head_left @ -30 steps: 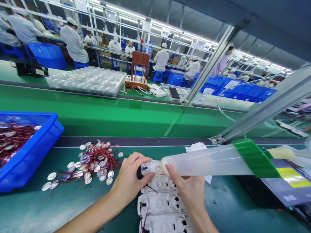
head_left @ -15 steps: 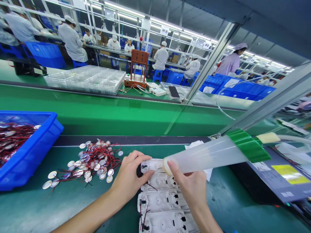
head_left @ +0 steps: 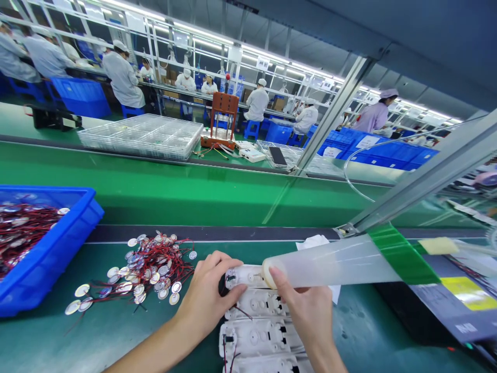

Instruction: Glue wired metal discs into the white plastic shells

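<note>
In the head view, the person works at a green bench with both hands. The left hand has thumb and first finger spread a little apart, about the width of the white case at the top of the row, and between them they keep hold of its left end. The right hand is closed around the near end of a cloudy tube with a green band; its thumb lies on top, and the other fingers are mostly hidden behind.

The important relation is this one: the long axis of the tube runs from the case out to the right, and the case itself also lies lengthwise from left to right. The pale ring at the tube's end covers the right part of the case — here the right hand is nearer, while the left hand is at the opposite end. Whether the tube touches the case, I cannot tell, because the ring hides this place.

More white cases lie just below, toward the person. Left of the left hand is a pile of wired discs — and beyond it, a blue bin.
</note>
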The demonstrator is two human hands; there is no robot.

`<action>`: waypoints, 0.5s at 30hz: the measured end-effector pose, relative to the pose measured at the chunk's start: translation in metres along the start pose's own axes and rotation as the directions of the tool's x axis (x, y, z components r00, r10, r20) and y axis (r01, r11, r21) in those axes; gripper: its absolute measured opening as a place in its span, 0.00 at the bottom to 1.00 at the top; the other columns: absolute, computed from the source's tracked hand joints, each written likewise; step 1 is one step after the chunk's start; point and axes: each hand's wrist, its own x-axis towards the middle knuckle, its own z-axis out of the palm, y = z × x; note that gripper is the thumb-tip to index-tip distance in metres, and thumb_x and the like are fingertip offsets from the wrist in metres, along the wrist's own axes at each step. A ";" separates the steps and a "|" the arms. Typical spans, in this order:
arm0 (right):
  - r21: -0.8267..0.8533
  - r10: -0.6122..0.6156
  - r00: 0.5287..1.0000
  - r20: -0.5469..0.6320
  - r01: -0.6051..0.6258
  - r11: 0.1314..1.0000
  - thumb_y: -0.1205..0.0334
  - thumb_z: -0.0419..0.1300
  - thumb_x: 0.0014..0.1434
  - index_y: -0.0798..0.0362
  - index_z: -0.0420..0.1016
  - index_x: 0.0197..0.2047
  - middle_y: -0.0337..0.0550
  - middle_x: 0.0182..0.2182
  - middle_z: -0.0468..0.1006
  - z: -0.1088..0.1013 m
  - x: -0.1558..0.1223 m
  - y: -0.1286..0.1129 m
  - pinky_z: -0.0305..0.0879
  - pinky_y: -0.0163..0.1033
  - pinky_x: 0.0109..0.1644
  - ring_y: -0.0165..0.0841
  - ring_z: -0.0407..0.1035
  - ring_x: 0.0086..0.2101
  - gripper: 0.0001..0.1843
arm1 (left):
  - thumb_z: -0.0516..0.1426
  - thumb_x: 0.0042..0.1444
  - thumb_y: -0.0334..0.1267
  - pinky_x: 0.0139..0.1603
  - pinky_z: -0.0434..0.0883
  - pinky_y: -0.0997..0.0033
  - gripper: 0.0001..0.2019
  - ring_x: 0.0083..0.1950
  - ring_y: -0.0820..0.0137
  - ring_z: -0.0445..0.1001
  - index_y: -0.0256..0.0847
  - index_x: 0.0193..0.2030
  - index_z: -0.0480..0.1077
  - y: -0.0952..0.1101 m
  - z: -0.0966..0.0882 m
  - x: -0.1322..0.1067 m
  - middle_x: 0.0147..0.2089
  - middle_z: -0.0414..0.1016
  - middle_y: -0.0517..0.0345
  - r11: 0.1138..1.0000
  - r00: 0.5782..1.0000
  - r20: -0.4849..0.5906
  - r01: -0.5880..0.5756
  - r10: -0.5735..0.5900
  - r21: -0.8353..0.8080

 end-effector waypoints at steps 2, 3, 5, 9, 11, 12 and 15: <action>0.014 0.003 1.000 0.017 -0.003 1.000 0.40 0.63 0.39 0.58 0.67 0.19 0.39 0.12 0.64 0.001 0.000 0.002 0.54 0.31 0.21 0.26 0.59 0.16 0.25 | 0.56 0.51 0.41 0.50 0.63 0.61 0.13 0.45 0.67 0.65 0.48 0.45 0.69 -0.001 0.000 0.000 0.43 0.69 0.58 1.000 1.000 0.014 0.014 -0.014 0.001; 0.021 0.009 1.000 0.025 -0.010 1.000 0.40 0.63 0.39 0.58 0.67 0.19 0.40 0.13 0.65 0.001 -0.001 0.002 0.54 0.31 0.22 0.26 0.59 0.17 0.26 | 0.56 0.51 0.41 0.50 0.63 0.61 0.13 0.45 0.67 0.65 0.48 0.45 0.69 -0.001 0.000 0.000 0.43 0.69 0.58 1.000 1.000 0.022 0.019 -0.019 0.001; 0.026 0.022 0.999 0.039 -0.023 0.999 0.39 0.63 0.38 0.58 0.67 0.19 0.40 0.14 0.65 0.002 -0.001 0.003 0.56 0.32 0.22 0.26 0.60 0.17 0.26 | 0.56 0.52 0.41 0.50 0.63 0.61 0.13 0.45 0.67 0.65 0.48 0.45 0.68 -0.002 0.001 0.000 0.43 0.68 0.58 1.000 0.999 0.030 0.024 -0.024 -0.002; 0.016 0.018 0.999 0.030 -0.019 1.000 0.38 0.62 0.37 0.58 0.67 0.19 0.41 0.14 0.66 0.003 -0.001 0.002 0.57 0.33 0.24 0.27 0.60 0.17 0.27 | 0.55 0.52 0.42 0.50 0.63 0.60 0.13 0.45 0.67 0.65 0.48 0.45 0.68 -0.003 0.001 0.000 0.44 0.68 0.58 1.000 0.999 0.038 0.019 -0.019 -0.008; 0.009 -0.005 1.000 0.007 0.005 1.000 0.39 0.63 0.37 0.58 0.68 0.18 0.41 0.14 0.67 0.003 -0.001 0.001 0.60 0.33 0.26 0.27 0.60 0.17 0.27 | 0.55 0.52 0.42 0.49 0.63 0.60 0.13 0.44 0.68 0.65 0.48 0.46 0.68 -0.003 0.001 0.000 0.44 0.68 0.58 1.000 1.000 0.023 0.005 -0.005 -0.006; 0.006 -0.017 1.000 -0.007 0.017 1.000 0.39 0.63 0.37 0.58 0.68 0.18 0.41 0.15 0.67 0.002 -0.001 0.001 0.61 0.33 0.27 0.27 0.61 0.18 0.26 | 0.55 0.52 0.41 0.49 0.63 0.61 0.13 0.44 0.68 0.65 0.48 0.46 0.68 -0.003 0.001 0.000 0.43 0.68 0.58 1.000 1.000 0.011 -0.001 0.001 -0.003; -0.016 -0.036 0.999 -0.033 0.035 0.999 0.39 0.63 0.38 0.58 0.70 0.19 0.42 0.14 0.68 0.001 -0.001 0.000 0.63 0.34 0.30 0.28 0.61 0.17 0.26 | 0.56 0.52 0.41 0.48 0.63 0.61 0.13 0.44 0.68 0.65 0.47 0.45 0.69 -0.002 0.001 0.000 0.43 0.69 0.57 1.000 1.000 0.000 -0.006 0.006 0.004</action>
